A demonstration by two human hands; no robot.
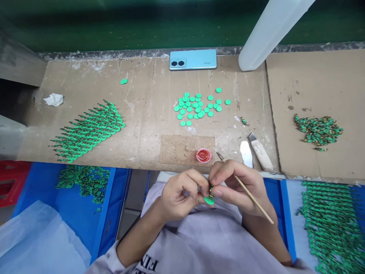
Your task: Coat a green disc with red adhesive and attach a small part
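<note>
My left hand (pixel 182 192) pinches a green disc (pixel 209 200) by its edge in front of my chest. Fingertips of my right hand (pixel 239 184) close on a small dark green-and-yellow piece (pixel 211 190), which stands on the disc or touches it. A thin wooden-handled brush (pixel 252 198) also rests in my right hand, its fine tip pointing up and left past the knuckles. Just beyond my hands sits a small round dish of red liquid (pixel 203 155), on a brown speckled board (pixel 178 149). Farther back, several loose green discs (pixel 196 106) lie scattered on the cardboard.
Rows of disc-mounted pieces (pixel 88 133) stand at left. A pile of small pieces (pixel 319 129) lies at right. Nearby are a flat blade tool (pixel 260 152), a phone (pixel 193 59) and a white post (pixel 268 34). Blue bins (pixel 105 217) hold more green pieces below the table edge.
</note>
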